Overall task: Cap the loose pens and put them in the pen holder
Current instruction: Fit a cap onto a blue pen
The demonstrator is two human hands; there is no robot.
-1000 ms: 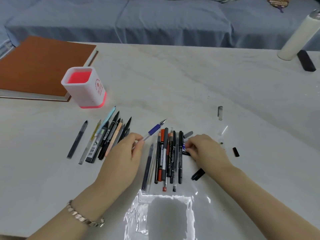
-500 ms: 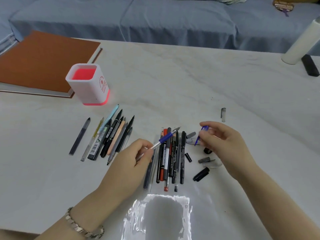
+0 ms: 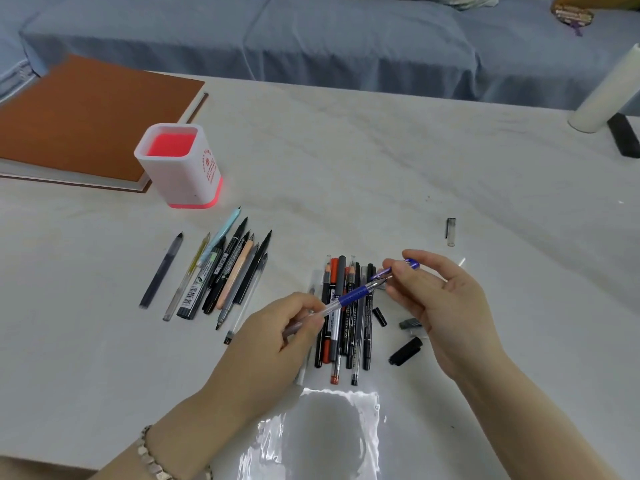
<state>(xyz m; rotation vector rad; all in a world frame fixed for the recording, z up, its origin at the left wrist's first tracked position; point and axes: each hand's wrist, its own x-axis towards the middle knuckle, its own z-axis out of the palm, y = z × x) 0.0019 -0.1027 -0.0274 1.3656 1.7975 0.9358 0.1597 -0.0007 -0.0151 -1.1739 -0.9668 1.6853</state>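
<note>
Centre frame above the desk (image 3: 381, 168): left hand (image 3: 277, 341) pinches the blue pen (image 3: 349, 297) by its barrel, right hand (image 3: 446, 299) pinching the blue cap (image 3: 410, 264) at the tip. Light, stiff, probably slick; I'd grip that rubber sleeve.

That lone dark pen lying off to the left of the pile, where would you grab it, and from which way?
Grip the lone dark pen around the middle of its barrel, coming straight down from above with fingers on its two long sides. It lies flat on the table, tip pointing away, with a clear gap to the neighbouring pens, so both sides look free.
</note>
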